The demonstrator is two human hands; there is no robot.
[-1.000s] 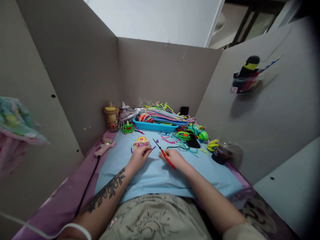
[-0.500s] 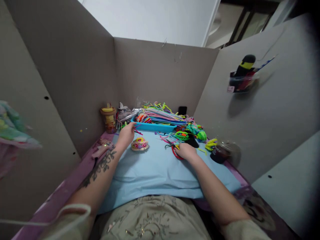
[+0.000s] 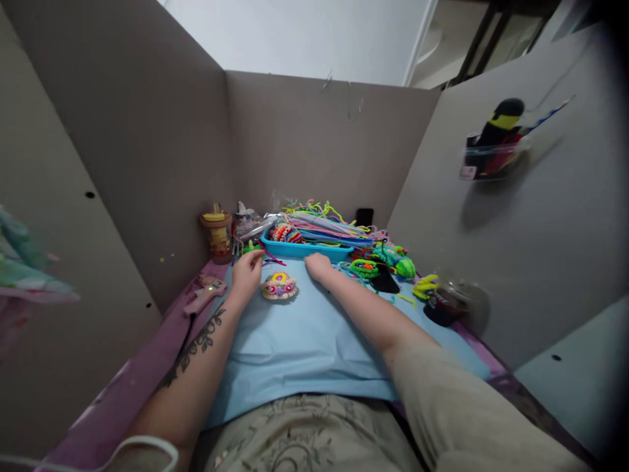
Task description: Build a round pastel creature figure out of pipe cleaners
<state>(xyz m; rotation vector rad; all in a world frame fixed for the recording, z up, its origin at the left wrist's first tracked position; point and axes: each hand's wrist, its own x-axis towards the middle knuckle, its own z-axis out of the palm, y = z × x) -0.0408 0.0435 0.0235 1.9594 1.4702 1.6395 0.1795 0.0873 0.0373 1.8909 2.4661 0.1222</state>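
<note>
My left hand [image 3: 247,272] hovers left of the blue tray, its fingers loosely curled with a small gap at the thumb and nothing visible between them. Beside its fingertips are short purple pipe cleaner pieces [image 3: 276,260] and a mostly hidden green pipe cleaner figure [image 3: 250,247]. A cream, pink and yellow pipe cleaner figure [image 3: 279,287] with round pink eyes rests on the cloth between my forearms. My right hand [image 3: 318,266] is closed at the front edge of the tray [image 3: 299,249]; what its fingers hold, if anything, is hidden. The scissors are out of sight.
Many pipe cleaners [image 3: 329,226] fill the tray. Right of it lie a green figure [image 3: 364,267], a black flat item [image 3: 386,282] and a dark cup [image 3: 442,307]. A pink glue gun [image 3: 206,296] and lidded tumbler [image 3: 217,236] stand left. Grey panels [image 3: 329,144] enclose the table.
My left hand moved away from the figure to the tray's left end. My right hand, earlier with red-handled scissors on the right, moved left and forward to the tray; the scissors no longer show.
</note>
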